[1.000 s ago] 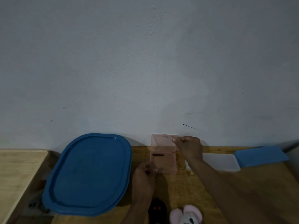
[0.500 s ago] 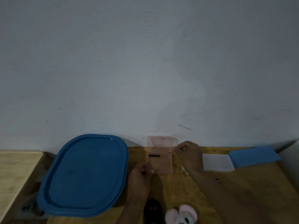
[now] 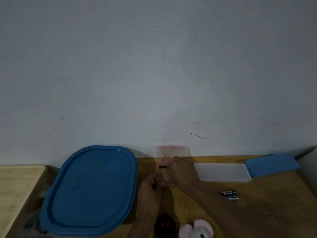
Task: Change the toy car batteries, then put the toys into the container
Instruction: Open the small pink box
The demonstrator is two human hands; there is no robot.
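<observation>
The right hand (image 3: 183, 170) has dropped from the lid (image 3: 171, 151) onto the open pink case (image 3: 163, 176), on the table (image 3: 274, 203) against the wall (image 3: 154, 83); what its fingers hold cannot be told. The left hand (image 3: 149, 194) pinches the near corner; brace it there. The batteries (image 3: 229, 194) lie rightward, the probable toy car (image 3: 165, 224) nearest.

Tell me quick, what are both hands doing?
Left hand: pinches the pink box at its near left corner.
Right hand: holds the pink box's right side.

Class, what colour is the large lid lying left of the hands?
The large lid is blue, best seen in the head view.
</observation>
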